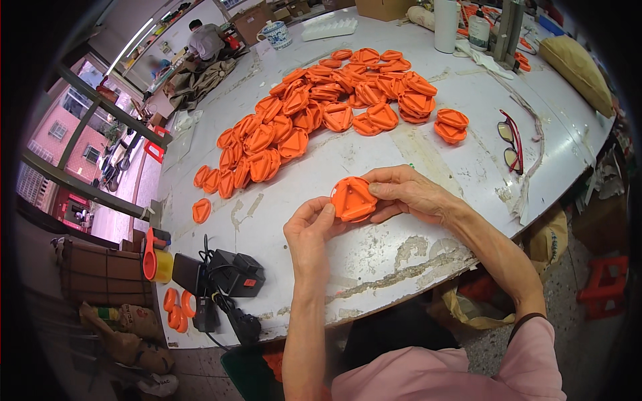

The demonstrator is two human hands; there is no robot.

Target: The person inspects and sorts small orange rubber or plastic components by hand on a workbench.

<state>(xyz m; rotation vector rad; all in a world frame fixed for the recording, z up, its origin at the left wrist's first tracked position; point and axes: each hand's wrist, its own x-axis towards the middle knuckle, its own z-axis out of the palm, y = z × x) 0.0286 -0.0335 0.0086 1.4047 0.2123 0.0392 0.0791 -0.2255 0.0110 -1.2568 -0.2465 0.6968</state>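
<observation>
Between my two hands, above the near part of the worktable [374, 257], is a round orange plastic disc [352, 200] with a raised triangular shape on its face. My left hand [311, 224] pinches its left edge between thumb and fingers. On the opposite edge, my right hand [406, 192] grips it with the thumb on top and the fingers behind. Beyond my hands spreads a large heap of similar orange discs [338, 117]. One loose disc [201, 211] lies apart at the heap's left end, and a small stack [451, 125] sits at its right.
Red-framed glasses [511, 144] lie on the right, near a cord. At the near left are black power adapters [234, 273] with cables, orange rings [178, 311] and a yellow cup [160, 266]. A white cylinder [446, 25] and a bottle [479, 31] stand far right. Another person [206, 41] sits far left.
</observation>
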